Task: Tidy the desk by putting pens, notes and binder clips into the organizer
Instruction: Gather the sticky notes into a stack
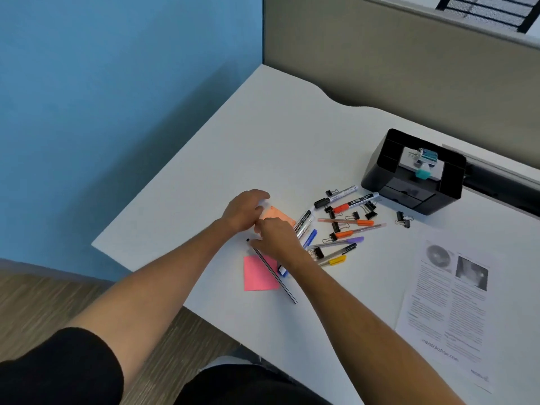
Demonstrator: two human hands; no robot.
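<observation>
Both hands meet over an orange note near the middle of the white table; the left hand lies on the note's left part with fingers curled over its far edge, though whether that grip pinches the paper or only presses it I cannot tell; the right hand sits at the note's near edge, knuckles up and fingers bent downward, and what its grip closes on is hidden beneath it. Just nearer the person lies a pink note flat on the table, with a thin black pen lying diagonally across its right side; a small blue and white object shows beside the right wrist, too hidden to name. To the right of the hands a loose scatter covers the table: a black-capped marker, a red-capped marker, a silver marker, pens with orange caps, a purple-capped pen, a yellow-capped pen, and several black binder clips among them; 2 more clips lie apart, near the black organizer. The organizer stands further right, towards the back of the table, with a small white and teal item in its middle compartment. A printed sheet lies on the near right part of the table.
</observation>
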